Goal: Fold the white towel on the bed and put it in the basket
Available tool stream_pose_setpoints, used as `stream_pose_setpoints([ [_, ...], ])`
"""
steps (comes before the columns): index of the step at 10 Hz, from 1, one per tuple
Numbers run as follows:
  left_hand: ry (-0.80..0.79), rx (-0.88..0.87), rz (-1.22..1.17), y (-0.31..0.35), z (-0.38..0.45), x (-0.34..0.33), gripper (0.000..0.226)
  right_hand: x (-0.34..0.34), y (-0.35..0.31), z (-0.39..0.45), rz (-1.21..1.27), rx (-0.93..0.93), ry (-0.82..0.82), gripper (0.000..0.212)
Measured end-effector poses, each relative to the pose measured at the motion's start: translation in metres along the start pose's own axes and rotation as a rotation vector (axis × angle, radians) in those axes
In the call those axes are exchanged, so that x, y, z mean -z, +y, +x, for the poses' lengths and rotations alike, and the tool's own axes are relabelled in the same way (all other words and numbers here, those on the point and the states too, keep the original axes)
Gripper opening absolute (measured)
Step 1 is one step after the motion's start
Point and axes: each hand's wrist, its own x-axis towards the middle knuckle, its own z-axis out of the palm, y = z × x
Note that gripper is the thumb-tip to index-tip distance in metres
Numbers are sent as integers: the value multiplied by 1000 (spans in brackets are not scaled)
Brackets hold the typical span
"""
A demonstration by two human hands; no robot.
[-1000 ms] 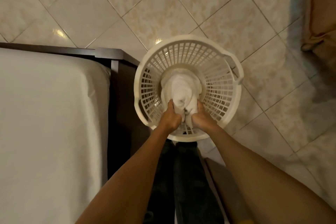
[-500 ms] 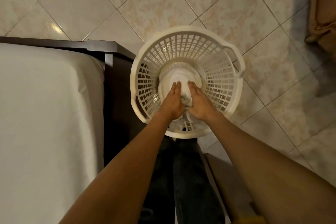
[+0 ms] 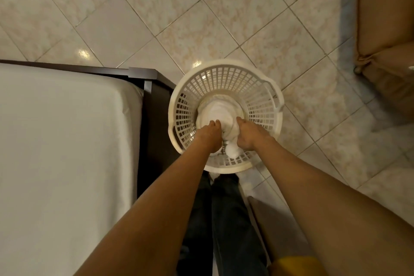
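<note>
Here my left hand (image 3: 209,134) and right hand (image 3: 246,135) clutch the bunched white towel (image 3: 220,112), lying lengthwise toward me inside the basket (image 3: 264,87).

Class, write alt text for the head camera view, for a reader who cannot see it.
Seen from above, both hands, left hand and right hand, press a white towel into a round white lattice basket on a tiled floor. A bed with a dark frame stands left of the basket.
</note>
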Motion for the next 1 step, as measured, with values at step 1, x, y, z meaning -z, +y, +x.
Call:
stream_pose_setpoints([
  [1,43,22,38,-1,-25,10,56,16,1,-26,-13,-17,38,60],
])
